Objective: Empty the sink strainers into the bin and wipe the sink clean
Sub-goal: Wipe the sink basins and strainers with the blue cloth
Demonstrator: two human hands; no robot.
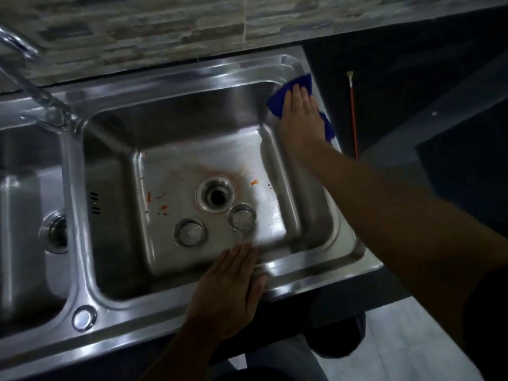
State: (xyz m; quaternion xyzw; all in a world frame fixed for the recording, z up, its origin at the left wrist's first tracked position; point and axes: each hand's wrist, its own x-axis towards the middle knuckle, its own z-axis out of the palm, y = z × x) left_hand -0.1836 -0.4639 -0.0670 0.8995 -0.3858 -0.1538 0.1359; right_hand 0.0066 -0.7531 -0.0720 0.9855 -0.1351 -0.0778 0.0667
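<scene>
The steel sink (192, 75) is showing 2 basins, and 2 strainers are lying loose on the floor of the right basin, both near its open drain (217, 196). 1 strainer (189, 232) is lying to the drain's near left. The other strainer (242, 216) is sitting just beside the drain's rim. Both are looking round, shiny and perforated. Several orange scraps (253, 182) and a faint orange stain are marking the basin floor around the drain. 1 blue cloth (277, 101) is lying on the sink's far right corner, and the right hand (301, 114) is pressing it flat with straight fingers. The left hand (231, 287) is resting flat on the near rim, fingers straight, holding nothing. 1 red-handled stick (352, 116) is lying on the dark bench (384, 78) beside the sink.
</scene>
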